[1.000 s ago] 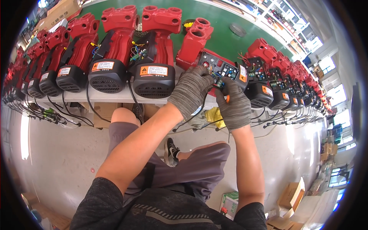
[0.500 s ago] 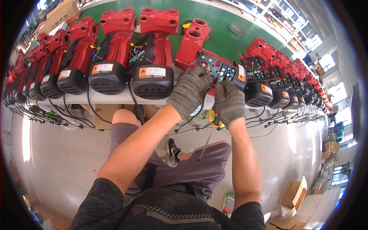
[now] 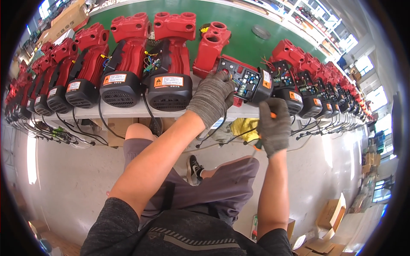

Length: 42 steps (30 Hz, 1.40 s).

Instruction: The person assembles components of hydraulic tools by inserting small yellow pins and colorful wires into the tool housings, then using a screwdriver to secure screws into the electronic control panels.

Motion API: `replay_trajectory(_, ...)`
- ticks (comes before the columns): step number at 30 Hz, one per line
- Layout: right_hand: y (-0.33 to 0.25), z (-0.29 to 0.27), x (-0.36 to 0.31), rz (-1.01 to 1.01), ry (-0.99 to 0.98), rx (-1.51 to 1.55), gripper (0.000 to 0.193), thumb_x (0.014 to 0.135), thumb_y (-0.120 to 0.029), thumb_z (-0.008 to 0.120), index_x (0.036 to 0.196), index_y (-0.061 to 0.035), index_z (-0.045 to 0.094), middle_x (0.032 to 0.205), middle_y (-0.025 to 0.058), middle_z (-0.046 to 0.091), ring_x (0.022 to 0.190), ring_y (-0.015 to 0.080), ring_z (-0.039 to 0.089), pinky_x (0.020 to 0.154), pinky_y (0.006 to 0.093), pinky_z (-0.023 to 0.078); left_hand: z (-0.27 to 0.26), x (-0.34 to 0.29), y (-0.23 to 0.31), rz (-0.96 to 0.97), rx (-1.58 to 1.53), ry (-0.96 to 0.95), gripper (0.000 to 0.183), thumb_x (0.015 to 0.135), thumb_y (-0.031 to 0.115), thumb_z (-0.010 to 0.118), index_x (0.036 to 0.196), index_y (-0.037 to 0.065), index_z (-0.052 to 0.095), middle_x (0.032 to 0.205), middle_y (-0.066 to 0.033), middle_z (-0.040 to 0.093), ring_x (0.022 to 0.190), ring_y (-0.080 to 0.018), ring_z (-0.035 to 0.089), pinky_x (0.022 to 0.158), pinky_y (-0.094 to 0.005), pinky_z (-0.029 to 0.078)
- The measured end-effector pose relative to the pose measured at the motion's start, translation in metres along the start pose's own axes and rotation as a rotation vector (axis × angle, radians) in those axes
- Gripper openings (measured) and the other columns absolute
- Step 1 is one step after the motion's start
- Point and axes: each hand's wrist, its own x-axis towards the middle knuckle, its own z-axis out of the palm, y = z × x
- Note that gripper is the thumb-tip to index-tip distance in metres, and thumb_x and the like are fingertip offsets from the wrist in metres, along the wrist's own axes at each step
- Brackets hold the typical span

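A red pump [image 3: 209,53] with a black motor end lies on the bench in front of me, its control box open. Inside the box shows a circuit board [image 3: 247,82] with small parts and wires. My left hand [image 3: 213,96], in a grey knit glove, has its fingers curled in at the near-left edge of the box; what they pinch is hidden. Off the pump to the right, my gloved right hand [image 3: 274,128] is closed around a screwdriver [image 3: 258,145] with an orange and dark green handle. Its blurred shaft points down and left.
Similar red pumps [image 3: 173,59] line the bench on the left. More opened pumps [image 3: 284,77] stand on the right. Black power cords [image 3: 147,104] hang off the front edge. A yellow bag [image 3: 244,128] is under the bench; cardboard boxes [image 3: 331,213] sit at lower right.
My right hand has drawn away from the control box, moving right and down, with the screwdriver still in it. My left hand stays at the box.
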Motion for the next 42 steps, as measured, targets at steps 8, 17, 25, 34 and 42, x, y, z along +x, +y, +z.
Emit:
replay_trajectory(8,0.004,-0.066,-0.033,-0.018,0.019,0.056,0.016,0.099,-0.013,0.068,0.112,-0.0051,0.062,0.088,0.0028,0.065,0.074,0.0092,0.058,0.066,0.0267,0.05,-0.009,0.011,0.007,-0.019,0.197,-0.144,0.024,0.076,0.008,0.077,0.099,0.006,0.072,0.109,-0.0157,0.064,0.106,-0.0381,0.062,0.092,-0.0476,0.054)
replay_trajectory(17,0.014,-0.07,-0.06,0.029,-0.01,0.084,0.013,0.102,-0.012,0.061,0.111,-0.0037,0.059,0.069,0.002,0.055,0.048,0.0087,0.05,0.042,0.0238,0.036,-0.024,0.026,0.032,-0.086,0.427,-0.395,0.029,0.084,0.018,0.073,0.111,0.011,0.073,0.117,-0.0144,0.064,0.114,-0.0365,0.061,0.095,-0.049,0.053)
replay_trajectory(25,0.023,-0.078,-0.071,0.134,-0.012,0.168,0.019,0.097,-0.007,0.064,0.116,-0.0051,0.059,0.082,0.0015,0.061,0.055,0.0068,0.051,0.05,0.0236,0.042,-0.021,0.025,0.022,0.05,0.546,-0.415,0.024,0.086,0.022,0.07,0.107,0.01,0.075,0.113,-0.0137,0.066,0.112,-0.0339,0.063,0.093,-0.0486,0.054)
replay_trajectory(34,0.005,-0.094,-0.074,0.044,0.048,0.55,0.043,0.097,-0.009,0.056,0.137,-0.0027,0.045,0.083,0.011,0.062,0.055,0.0151,0.058,0.048,0.028,0.049,-0.023,0.011,0.004,0.068,0.284,-0.236,0.022,0.084,0.019,0.075,0.103,0.008,0.077,0.106,-0.0131,0.066,0.101,-0.0349,0.064,0.089,-0.046,0.054)
replay_trajectory(42,-0.009,-0.095,-0.062,-0.241,-0.126,-0.357,0.025,0.103,-0.012,0.058,0.126,-0.0047,0.051,0.074,0.0064,0.063,0.062,0.0147,0.066,0.054,0.0314,0.05,-0.026,0.02,0.02,0.052,0.482,-0.321,0.019,0.089,0.019,0.067,0.103,0.011,0.077,0.109,-0.0115,0.07,0.108,-0.0316,0.066,0.092,-0.0468,0.052)
